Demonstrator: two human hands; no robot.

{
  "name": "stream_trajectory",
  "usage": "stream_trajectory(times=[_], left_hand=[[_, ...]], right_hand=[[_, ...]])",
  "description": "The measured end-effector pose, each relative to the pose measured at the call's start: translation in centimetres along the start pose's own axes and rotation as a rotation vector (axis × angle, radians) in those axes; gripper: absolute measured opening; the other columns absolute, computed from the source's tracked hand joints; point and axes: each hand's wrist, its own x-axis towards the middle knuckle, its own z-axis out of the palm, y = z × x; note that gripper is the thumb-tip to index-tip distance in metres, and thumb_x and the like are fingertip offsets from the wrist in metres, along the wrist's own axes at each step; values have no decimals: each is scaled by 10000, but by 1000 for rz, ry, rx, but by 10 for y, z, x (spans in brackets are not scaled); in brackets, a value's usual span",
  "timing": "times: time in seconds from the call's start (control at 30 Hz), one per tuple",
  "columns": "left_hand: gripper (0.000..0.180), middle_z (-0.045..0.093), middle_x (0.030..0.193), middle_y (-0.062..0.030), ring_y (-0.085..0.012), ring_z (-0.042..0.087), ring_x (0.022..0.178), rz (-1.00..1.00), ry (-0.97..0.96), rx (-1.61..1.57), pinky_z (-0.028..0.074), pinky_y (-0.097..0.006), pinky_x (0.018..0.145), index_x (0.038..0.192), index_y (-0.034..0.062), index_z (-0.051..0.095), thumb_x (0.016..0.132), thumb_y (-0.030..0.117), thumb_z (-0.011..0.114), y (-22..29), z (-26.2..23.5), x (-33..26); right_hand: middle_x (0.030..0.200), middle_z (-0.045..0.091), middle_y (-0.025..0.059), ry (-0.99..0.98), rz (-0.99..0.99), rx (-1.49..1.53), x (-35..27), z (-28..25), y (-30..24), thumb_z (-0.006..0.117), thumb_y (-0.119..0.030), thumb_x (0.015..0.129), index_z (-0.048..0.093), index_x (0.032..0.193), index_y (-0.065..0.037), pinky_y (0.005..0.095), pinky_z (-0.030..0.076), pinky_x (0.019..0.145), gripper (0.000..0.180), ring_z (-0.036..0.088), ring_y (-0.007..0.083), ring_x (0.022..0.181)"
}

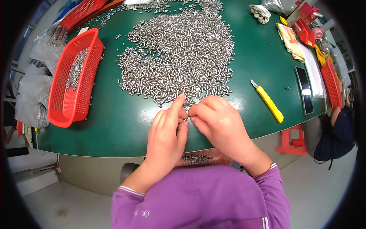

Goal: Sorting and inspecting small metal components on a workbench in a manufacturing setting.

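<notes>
A broad heap of small silvery bullet-shaped metal parts [183, 49] covers the middle of the green table [110, 126]. Just at its near edge, my left hand [166, 131] and my right hand [221, 120] meet fingertip to fingertip. Between them shows a small metal part [186, 119], mostly hidden by the fingers. My left thumb and fingers are closed around it, the index finger reaching toward the heap. The right thumb and index finger pinch at the same spot. Below the table edge, a red basket [225, 159] at my lap contains more metal parts.
A red perforated basket [68, 110] with metal parts stands at the left, beside plastic bags [36, 89]. Toward the right lie a yellow utility knife [270, 104], blade out, a phone [304, 91] and white gloves [260, 13]. Another person [335, 133] sits at far right near a red stool [291, 141].
</notes>
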Motion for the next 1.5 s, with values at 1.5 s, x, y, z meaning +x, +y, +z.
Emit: stream_trajectory(times=[1.5], left_hand=[[670, 610, 1038, -117, -254, 588, 949, -73, 84, 2, 509, -382, 856, 1469, -16, 436, 836, -121, 629, -2, -14, -7]], right_hand=[[923, 610, 84, -237, -30, 179, -19, -8, -14, 761, -108, 777, 670, 971, -81, 436, 489, 769, 216, 619, 312, 904]])
